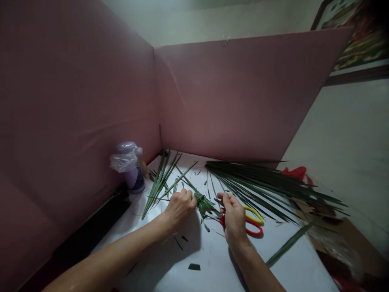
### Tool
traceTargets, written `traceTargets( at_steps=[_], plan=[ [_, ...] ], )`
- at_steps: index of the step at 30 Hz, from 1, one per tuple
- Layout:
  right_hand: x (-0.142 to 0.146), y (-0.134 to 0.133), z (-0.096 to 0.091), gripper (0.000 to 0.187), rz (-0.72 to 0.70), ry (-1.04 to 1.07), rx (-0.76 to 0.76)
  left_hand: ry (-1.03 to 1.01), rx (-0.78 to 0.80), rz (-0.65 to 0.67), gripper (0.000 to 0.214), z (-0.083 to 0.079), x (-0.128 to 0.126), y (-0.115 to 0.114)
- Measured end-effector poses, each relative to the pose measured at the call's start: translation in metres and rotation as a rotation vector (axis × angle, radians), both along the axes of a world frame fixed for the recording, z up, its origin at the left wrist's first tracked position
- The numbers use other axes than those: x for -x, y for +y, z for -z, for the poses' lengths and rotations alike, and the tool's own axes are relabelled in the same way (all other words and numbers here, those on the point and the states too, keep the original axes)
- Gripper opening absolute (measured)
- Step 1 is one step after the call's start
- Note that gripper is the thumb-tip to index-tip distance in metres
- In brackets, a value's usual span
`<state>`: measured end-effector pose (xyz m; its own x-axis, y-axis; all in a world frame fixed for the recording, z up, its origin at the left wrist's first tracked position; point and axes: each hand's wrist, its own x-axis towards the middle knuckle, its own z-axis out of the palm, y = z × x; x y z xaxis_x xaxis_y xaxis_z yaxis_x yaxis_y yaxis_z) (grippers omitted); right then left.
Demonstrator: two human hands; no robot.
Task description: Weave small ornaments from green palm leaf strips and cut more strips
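My left hand [180, 205] is closed in a pinch on a small folded piece of green palm leaf [202, 202] held just above the white table [209, 263]. My right hand [233, 215] is curled shut on the other side of the same leaf piece, with a thin strip between its fingertips. Scissors [253, 224] with one red and one yellow handle lie on the table right beside my right hand, partly under it.
A fan of long palm leaves [267, 182] spreads to the right, and a smaller bundle [161, 180] lies at the back left. A purple bottle wrapped in plastic [129, 166] stands by the pink partition [237, 97]. Leaf scraps dot the table. A cardboard box [334, 231] sits at right.
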<state>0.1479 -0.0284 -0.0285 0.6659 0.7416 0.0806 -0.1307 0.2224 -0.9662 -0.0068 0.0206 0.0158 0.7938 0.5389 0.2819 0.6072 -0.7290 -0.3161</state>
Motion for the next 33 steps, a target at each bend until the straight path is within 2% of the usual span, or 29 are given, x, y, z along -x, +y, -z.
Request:
traceTargets(
  at_steps=[5,13,15,17,20,21,23,26,28,31,33],
  plan=[
    [0.000,0.001,-0.001,0.032,-0.016,-0.001,0.031,-0.001,0.012,-0.013,0.017,-0.007,0.003,-0.005],
    [0.002,0.000,-0.002,0.027,-0.034,0.045,0.033,-0.008,-0.103,-0.047,0.025,-0.027,0.022,-0.023],
    [0.002,0.000,-0.001,0.026,-0.031,0.043,0.031,-0.078,-0.170,0.006,0.026,-0.034,0.028,-0.026],
    [0.002,-0.001,-0.001,0.026,-0.034,0.043,0.032,-0.188,-0.239,0.124,0.027,-0.038,0.037,-0.032],
    [0.003,-0.002,-0.002,0.027,-0.046,0.048,0.033,-0.348,-0.242,0.317,0.024,-0.035,0.051,-0.044],
    [0.003,-0.002,-0.002,0.028,-0.051,0.051,0.034,-0.395,-0.208,0.334,0.019,-0.031,0.055,-0.047],
    [0.003,-0.002,-0.003,0.030,-0.055,0.054,0.035,-0.454,-0.084,0.284,0.008,-0.022,0.059,-0.051],
    [0.003,-0.002,-0.002,0.031,-0.046,0.055,0.039,-0.563,0.121,0.123,0.015,-0.009,0.056,-0.045],
    [0.003,-0.001,-0.001,0.029,-0.048,0.061,0.042,-0.653,0.286,0.007,0.010,-0.007,0.050,-0.035],
    [0.002,0.000,0.000,0.024,-0.059,0.073,0.051,-0.799,0.535,-0.072,0.028,-0.010,0.034,-0.023],
    [0.001,0.001,0.000,0.024,-0.058,0.083,0.064,-0.855,0.570,-0.052,0.039,-0.012,0.021,-0.017]
  ],
)
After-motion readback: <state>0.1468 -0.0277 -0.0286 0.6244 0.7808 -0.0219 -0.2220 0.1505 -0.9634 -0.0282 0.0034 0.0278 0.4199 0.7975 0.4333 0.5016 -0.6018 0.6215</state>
